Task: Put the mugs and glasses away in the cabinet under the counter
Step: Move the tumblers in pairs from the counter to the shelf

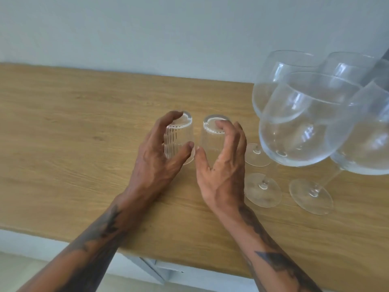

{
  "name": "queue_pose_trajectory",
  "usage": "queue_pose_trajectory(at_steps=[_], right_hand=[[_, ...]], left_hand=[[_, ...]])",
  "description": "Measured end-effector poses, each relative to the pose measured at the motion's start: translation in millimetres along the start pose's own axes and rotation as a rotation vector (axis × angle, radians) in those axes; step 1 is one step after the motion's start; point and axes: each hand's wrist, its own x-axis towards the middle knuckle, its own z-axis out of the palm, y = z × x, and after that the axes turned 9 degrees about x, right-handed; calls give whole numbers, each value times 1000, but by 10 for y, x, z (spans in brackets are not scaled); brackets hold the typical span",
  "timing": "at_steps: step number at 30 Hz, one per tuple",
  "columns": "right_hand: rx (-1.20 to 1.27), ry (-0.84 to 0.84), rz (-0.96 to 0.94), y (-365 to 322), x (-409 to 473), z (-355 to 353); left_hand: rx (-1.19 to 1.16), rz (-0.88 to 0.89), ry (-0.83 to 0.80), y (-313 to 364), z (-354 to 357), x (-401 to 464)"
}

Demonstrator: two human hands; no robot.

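Observation:
Two small clear tumblers stand upside down, side by side, in the middle of the wooden counter (73, 114). My left hand (155, 157) wraps the ribbed left tumbler (179, 133), fingers behind it and thumb pressed on its front. My right hand (223, 163) cups the smooth right tumbler (210, 135), with fingertips on its upturned base and the thumb against its lower left side. Both tumblers still rest on the counter.
Several large stemmed wine glasses (299, 127) crowd the counter just right of my right hand, their round feet (263, 189) near my wrist. A pale wall runs behind the counter. Below the front edge, the top of a grey cabinet door (153, 268) shows.

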Motion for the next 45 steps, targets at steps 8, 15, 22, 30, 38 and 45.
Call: queue_pose_trajectory(at_steps=[8, 15, 22, 30, 38, 45], right_hand=[[23, 23, -121, -2, -65, -130], [126, -31, -215, -347, -498, -539], [249, -122, -240, -687, -1241, -1379], [247, -255, -116, -399, -2212, -2027], [136, -313, 126, 586, -2565, -1463], [-66, -264, 147, 1498, -2207, -733]], left_hand=[[-86, -51, 61, 89, -76, -129], [-76, -106, 95, 591, -388, -652], [-24, -132, 162, 1420, -735, -1526], [24, -219, 109, 1539, -521, -2705], [49, -341, -22, 769, 182, -3030], [105, -340, -111, -240, 835, -2656]])
